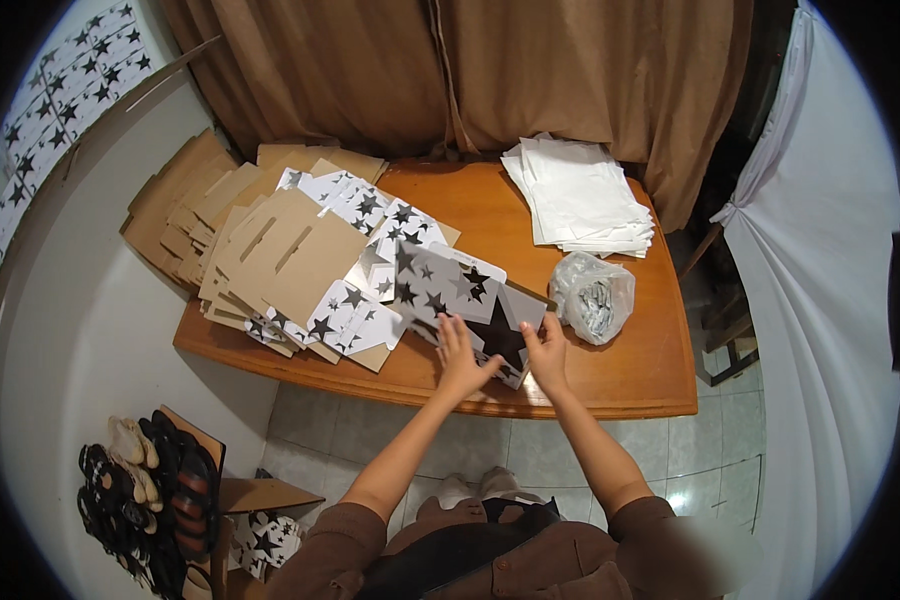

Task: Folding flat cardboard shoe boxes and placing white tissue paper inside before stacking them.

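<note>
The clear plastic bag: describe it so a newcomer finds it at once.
Start at the wooden table. On its right side, below the stack of white sheets, sits the clear plastic bag. It alone is crumpled and see-through; everything nearby is flat card or paper.
</note>
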Motion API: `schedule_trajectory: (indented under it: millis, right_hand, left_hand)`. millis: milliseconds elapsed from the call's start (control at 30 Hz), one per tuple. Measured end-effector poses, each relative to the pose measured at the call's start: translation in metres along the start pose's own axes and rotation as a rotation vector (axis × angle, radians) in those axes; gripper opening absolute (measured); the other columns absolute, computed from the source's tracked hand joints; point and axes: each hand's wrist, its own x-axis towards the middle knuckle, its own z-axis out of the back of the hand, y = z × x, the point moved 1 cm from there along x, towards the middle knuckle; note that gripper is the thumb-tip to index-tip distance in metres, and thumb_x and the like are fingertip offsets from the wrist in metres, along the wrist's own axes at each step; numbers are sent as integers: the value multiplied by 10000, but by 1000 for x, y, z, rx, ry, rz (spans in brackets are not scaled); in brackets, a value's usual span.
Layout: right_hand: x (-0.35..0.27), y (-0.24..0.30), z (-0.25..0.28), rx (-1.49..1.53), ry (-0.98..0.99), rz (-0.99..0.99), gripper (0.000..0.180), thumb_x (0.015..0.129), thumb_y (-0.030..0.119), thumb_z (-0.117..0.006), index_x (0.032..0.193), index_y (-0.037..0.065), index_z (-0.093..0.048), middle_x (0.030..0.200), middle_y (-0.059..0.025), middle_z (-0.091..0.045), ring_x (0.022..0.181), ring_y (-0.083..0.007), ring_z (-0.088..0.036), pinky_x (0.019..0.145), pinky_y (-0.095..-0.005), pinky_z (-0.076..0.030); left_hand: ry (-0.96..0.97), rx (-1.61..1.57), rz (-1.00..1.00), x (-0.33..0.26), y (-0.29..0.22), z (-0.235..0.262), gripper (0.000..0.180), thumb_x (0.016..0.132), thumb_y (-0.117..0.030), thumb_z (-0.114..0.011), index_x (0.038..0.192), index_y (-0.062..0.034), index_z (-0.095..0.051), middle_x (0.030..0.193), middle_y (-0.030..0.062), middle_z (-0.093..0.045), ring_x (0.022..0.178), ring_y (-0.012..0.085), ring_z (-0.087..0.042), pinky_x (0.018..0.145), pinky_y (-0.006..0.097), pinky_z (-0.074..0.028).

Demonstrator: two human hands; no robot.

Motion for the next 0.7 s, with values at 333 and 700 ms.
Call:
schedule_trajectory:
  millis: [333,700]
  right_hand:
    - [-21,36,-17,78,356,136,258,887,88,-538,1125,-3,-500,1174,-168,-508,1067,-284,-528,854,-340,-454]
    - [42,-18,26,-206,263,181,191,891,120,-516,1035,17,-589,1067,-169,-538,1040,-318,-519,913,-358,-401]
  left_hand:
    - [-55,-475,-188,-7,-8,-4,909,791,-191,-637,1435,20,-31,1446,302,-166,1315,438,-276,1047,403,-325]
    - [-164,-547,85,10,86,65,327,865,-173,-608,1083,65,-558,1011,142,-640,876,201,-605,778,321,-473]
